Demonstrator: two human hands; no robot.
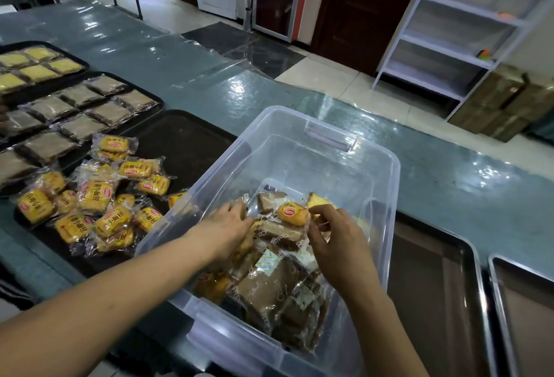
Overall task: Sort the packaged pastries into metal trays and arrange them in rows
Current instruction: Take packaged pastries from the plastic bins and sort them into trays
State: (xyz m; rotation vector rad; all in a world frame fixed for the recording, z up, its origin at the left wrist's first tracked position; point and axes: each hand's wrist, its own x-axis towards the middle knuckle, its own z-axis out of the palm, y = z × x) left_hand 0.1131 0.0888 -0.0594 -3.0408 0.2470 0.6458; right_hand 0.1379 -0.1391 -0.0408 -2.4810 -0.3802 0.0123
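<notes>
A clear plastic bin (pixel 326 139) holds mixed wrapped pastries, mostly brown cake slices (pixel 269 289). Both my hands reach into it. My left hand (pixel 227 226) lies fingers-down on the packets at the bin's left side. My right hand (pixel 335 235) pinches the wrapper of a small orange bun packet (pixel 292 213) between thumb and fingers. Left of the bin, a dark tray (pixel 183 139) carries a loose heap of orange bun packets (pixel 99 199). Further left, one tray holds brown slices (pixel 78 109) in rows and another holds yellow cakes (pixel 36 66) in rows.
Two bare metal trays (pixel 434 286) (pixel 527 310) lie to the right of the bin on the long blue-green counter (pixel 239 88). Beyond the counter stand a white shelving unit (pixel 455 28), cardboard boxes (pixel 503 100) and doors.
</notes>
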